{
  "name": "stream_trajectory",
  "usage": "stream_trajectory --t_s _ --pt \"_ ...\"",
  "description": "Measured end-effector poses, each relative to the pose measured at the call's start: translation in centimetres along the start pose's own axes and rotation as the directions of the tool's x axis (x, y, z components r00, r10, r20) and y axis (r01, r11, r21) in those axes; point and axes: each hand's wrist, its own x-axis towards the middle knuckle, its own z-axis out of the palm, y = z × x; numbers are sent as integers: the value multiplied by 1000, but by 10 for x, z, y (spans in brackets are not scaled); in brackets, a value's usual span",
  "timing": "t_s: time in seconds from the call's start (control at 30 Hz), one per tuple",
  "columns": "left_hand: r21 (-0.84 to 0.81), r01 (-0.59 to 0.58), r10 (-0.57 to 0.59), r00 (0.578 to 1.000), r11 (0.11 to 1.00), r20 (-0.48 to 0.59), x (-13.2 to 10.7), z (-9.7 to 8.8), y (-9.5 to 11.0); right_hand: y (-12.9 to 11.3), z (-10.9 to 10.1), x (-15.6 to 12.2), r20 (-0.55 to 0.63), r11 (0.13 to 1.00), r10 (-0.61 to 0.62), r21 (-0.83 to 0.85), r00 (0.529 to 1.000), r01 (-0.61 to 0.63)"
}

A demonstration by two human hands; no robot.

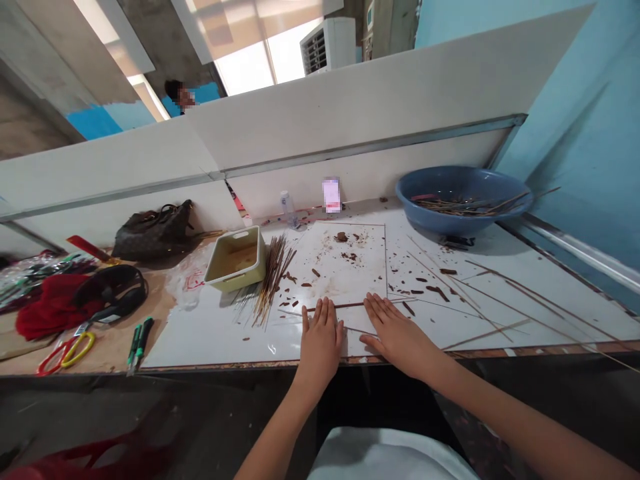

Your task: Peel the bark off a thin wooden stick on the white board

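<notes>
My left hand (320, 337) lies flat on the white board (225, 337), fingers straight and together. My right hand (395, 330) lies flat beside it, fingers stretched forward. A thin stick coated in brown paste (350, 305) runs across the board just beyond both sets of fingertips, touching or nearly touching them. Brown paste crumbs (350, 255) are scattered further back. A bundle of thin bamboo sticks (273, 277) lies to the left of my hands.
A cream rectangular tray (237, 257) stands left of the sticks. A blue basin (460, 197) with sticks sits at the back right. A small bottle (287, 208), dark handbag (155, 230), scissors (67, 350), cutters (139, 340) and red cloth (50, 307) lie around. A partition wall (350, 113) rises behind; a person is beyond it.
</notes>
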Motion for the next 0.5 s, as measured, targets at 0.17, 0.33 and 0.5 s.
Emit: stream_trajectory --t_s 0.17,0.33,0.5 --pt "-4 2 -2 1000 1000 -17 -25 0 3 11 -14 -17 -56 997 -79 -1 995 79" --pt "-56 3 -6 998 998 -69 3 -11 2 40 -55 11 -98 1000 7 30 995 -5" --pt "-237 -138 113 987 962 -118 48 -14 14 50 -59 30 -81 989 -68 125 994 77"
